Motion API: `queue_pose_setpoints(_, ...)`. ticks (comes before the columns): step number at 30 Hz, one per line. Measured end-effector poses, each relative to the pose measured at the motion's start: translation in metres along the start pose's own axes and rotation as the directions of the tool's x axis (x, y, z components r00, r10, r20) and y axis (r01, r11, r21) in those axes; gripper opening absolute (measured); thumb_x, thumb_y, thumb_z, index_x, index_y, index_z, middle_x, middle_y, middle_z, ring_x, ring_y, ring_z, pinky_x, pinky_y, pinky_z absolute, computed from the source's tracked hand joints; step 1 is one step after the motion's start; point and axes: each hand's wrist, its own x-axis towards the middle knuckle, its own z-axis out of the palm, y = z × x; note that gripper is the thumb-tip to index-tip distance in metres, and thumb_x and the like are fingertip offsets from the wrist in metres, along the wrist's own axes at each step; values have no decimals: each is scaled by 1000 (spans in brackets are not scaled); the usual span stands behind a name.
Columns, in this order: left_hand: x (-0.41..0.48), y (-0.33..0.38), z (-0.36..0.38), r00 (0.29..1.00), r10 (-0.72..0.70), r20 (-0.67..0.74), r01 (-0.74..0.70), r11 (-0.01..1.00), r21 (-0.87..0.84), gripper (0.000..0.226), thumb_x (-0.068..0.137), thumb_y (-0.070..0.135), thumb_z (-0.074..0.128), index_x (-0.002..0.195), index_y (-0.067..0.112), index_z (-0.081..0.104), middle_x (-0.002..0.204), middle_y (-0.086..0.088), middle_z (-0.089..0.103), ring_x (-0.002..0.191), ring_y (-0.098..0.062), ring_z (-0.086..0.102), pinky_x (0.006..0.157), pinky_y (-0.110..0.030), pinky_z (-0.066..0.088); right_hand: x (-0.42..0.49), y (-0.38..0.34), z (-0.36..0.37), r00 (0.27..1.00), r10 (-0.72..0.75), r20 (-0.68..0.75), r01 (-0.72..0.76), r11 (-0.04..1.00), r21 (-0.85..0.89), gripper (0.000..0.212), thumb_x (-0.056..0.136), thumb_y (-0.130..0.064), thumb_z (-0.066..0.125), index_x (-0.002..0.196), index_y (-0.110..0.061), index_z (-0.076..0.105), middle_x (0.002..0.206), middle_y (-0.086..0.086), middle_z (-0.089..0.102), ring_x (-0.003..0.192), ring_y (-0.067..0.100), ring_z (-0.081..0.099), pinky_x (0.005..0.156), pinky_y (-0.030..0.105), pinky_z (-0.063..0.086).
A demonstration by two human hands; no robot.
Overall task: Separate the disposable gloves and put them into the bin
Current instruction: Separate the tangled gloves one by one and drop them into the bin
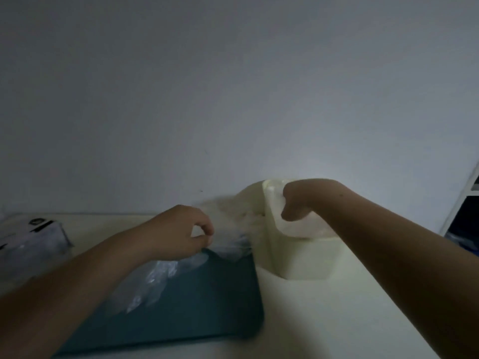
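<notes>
From the head view, a dark teal tray (207,307) lies on the near-left part of the pale desk (324,320), and the clear disposable gloves (155,275) lie in a crumpled heap across the tray's left and far side, partly under the left forearm. The left hand (178,231) sits at the tray's far edge with thumb and forefinger pressed together, pinching the far end of the heap. A pale wisp (233,211), too blurred to name surely, stretches from just beyond that hand to the rim of the cream bin (298,257), which stands just right of the tray's far right corner. The right hand (298,203) bends down over the bin's mouth, its fingers hidden inside, so its grip cannot be told. A grey packet (31,239) lies by the desk's far left edge.
</notes>
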Motion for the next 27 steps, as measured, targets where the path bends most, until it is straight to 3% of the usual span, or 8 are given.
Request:
queue_pose_setpoints(2,-15,-25,5,993,-110,47,103,987,125,18,88,52,67,105,46,68,122,19,65,110,-4,62,101,-31,52,-21,-20,-13,990,-15,-137,11,999,-32,41,94,-21,56,134,-14,55,117,4,61,109,27,63,93,39,53)
queue_pose_setpoints(6,-47,-63,20,915,-345,210,261,902,344,42,92,54,66,129,35,64,128,12,60,113,-12,61,96,-28,52,-39,-79,-15,911,-114,-396,103,993,-50,4,88,-16,56,86,-17,59,79,-3,58,67,15,56,66,28,44)
queue_pose_setpoints(8,-59,-76,35,893,-381,241,314,909,273,28,91,52,69,112,33,66,113,13,62,101,-10,62,84,-25,51,-40,-109,-6,882,-181,-436,186,982,-32,10,92,-19,56,84,-17,63,73,-3,58,62,14,56,61,26,45)
queue_pose_setpoints(10,-68,-88,52,927,-337,166,305,933,192,14,94,44,69,92,33,60,100,14,62,94,-7,60,75,-22,44,-34,-138,12,878,-245,-412,292,955,53,17,95,-26,53,91,-17,68,79,-1,64,67,17,62,62,28,50)
queue_pose_setpoints(14,-76,-101,69,969,-221,-115,233,966,110,23,98,33,58,81,20,68,89,4,70,88,-16,65,68,-20,42,-16,-185,63,882,-354,-312,465,761,451,33,96,-22,54,122,-20,74,121,5,73,109,25,68,94,33,55)
queue_pose_setpoints(19,-67,-114,64,924,-302,-234,258,945,-201,15,96,22,66,107,26,75,97,14,71,90,-7,67,81,-29,56,6,-197,94,890,-328,-318,456,683,571,51,97,-19,60,147,-23,55,146,1,59,132,19,56,109,27,43)
queue_pose_setpoints(23,-49,-111,48,856,-389,-341,217,869,-445,27,90,12,73,88,39,74,85,22,73,83,5,69,81,-14,55,20,-204,91,840,-401,-365,542,615,573,64,85,-28,76,145,-26,55,142,-6,59,124,12,59,99,13,43)
queue_pose_setpoints(27,-34,-102,33,824,-424,-376,98,760,-642,18,91,11,79,94,29,78,94,12,79,90,-1,74,89,-20,59,34,-216,90,834,-375,-405,552,548,629,66,74,-31,85,134,-40,57,120,-20,68,104,2,64,90,23,53)
